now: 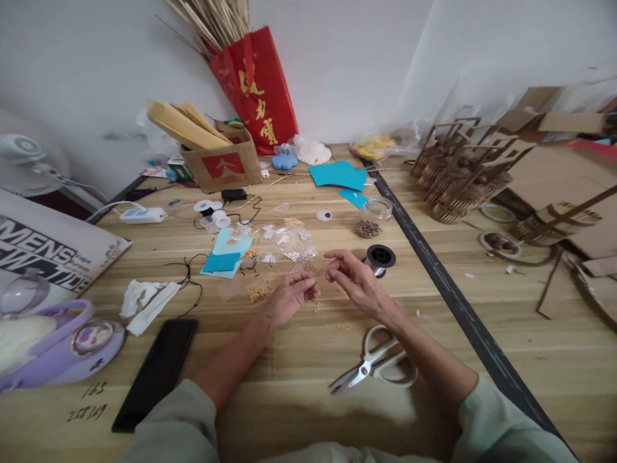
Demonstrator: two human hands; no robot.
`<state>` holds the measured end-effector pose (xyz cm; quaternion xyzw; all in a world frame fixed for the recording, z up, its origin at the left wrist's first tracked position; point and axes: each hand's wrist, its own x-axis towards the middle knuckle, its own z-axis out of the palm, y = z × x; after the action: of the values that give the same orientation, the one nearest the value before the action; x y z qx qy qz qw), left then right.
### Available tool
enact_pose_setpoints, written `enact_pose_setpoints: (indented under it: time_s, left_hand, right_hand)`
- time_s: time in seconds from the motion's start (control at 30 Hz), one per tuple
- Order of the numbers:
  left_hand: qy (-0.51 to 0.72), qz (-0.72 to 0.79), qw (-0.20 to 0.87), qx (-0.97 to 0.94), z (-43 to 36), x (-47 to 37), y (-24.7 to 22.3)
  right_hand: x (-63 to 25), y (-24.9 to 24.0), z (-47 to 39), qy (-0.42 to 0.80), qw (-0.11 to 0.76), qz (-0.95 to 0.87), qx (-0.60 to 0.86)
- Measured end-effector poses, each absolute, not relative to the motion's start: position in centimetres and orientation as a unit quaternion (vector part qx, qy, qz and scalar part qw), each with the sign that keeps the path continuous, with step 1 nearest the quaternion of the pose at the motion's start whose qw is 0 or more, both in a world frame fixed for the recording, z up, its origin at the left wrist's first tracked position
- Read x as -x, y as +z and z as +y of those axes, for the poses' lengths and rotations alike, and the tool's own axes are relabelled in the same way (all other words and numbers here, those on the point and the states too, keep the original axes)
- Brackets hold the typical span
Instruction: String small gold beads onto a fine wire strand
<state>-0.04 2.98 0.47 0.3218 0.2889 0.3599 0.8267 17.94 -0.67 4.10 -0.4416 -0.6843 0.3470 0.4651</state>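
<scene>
**Left hand [292,296] pinching, right hand [357,280] apart, a gold strand [317,302] below**

The left hand has its fingertips drawn together, apparently pinching the top of the gold strand, which hangs just under them above the table [263,411]. The right hand is just beside it, thumb and forefinger parted and pointing at the left; whether it grips a fine thread I cannot tell (anything that thin is lost at this size).

To handle the strand well, I would keep the left pinch light but steady, close to the end being worked, and let the right fingertips make the small movements. Working low seems wise, since a dropped piece could easily roll in among the gold beads [259,294] to the left or the gold bits [343,326] nearer the body. The scissors [369,370] lie partly spread by the right forearm, blades towards the left, so that elbow should stay high enough not to nudge them. The spool [380,258], just beyond the right hand, might also be knocked by a careless wrist.
</scene>
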Motion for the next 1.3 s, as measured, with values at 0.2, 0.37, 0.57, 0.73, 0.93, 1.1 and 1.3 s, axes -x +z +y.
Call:
enact_pose_setpoints:
  time_s: [0.2, 0.37, 0.57, 0.73, 0.93, 1.1, 1.3]
  left_hand:
    - [0.372, 0.290, 0.819, -0.327, 3.1, 0.3, 0.3]
    - [0.373, 0.290, 0.818, -0.329, 3.3, 0.3, 0.2]
    - [0.369, 0.287, 0.820, -0.331, 3.3, 0.4, 0.0]
    - [0.366, 0.281, 0.819, -0.341, 3.4, 0.4, -0.1]
    - [0.362, 0.287, 0.818, -0.343, 3.2, 0.3, 0.4]
    - [0.360, 0.288, 0.821, -0.336, 3.0, 0.3, 0.8]
    - [0.363, 0.278, 0.823, -0.337, 3.2, 0.3, 0.6]
  right_hand:
    - [-17.9, 4.1, -0.6, 0.464, 0.508, -0.586, 0.429]
    - [-18.1, 4.9, -0.7, 0.424, 0.528, -0.588, 0.442]
    - [-18.4, 5.3, -0.7, 0.408, 0.527, -0.592, 0.453]
    - [-18.3, 5.8, -1.1, 0.398, 0.528, -0.599, 0.452]
    - [-18.2, 6.3, -1.3, 0.386, 0.539, -0.597, 0.451]
    - [-18.1, 6.2, -1.4, 0.386, 0.535, -0.603, 0.450]
    - [-17.7, 5.9, -1.5, 0.386, 0.498, -0.626, 0.459]
